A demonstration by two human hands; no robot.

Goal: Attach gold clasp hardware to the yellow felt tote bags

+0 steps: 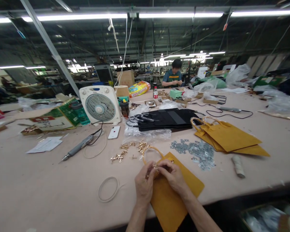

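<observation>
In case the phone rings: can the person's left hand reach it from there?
Probably yes. The phone lies ahead and to the left of the left hand; only low gold pieces seem to lie between. But that hand looks busy at the yellow bag.

My left hand [143, 183], bare. My right hand [173, 178], bare too. Fingers [148, 169] uncovered; nails too small to make out. Wrists [143, 200] bare, narrower than hands. My left forearm [138, 216] uncovered down to lower edge of view. My right forearm [198, 209] likewise, longer stretch showing. Both forearms smooth in outline, widening gently away from wrists.
</observation>
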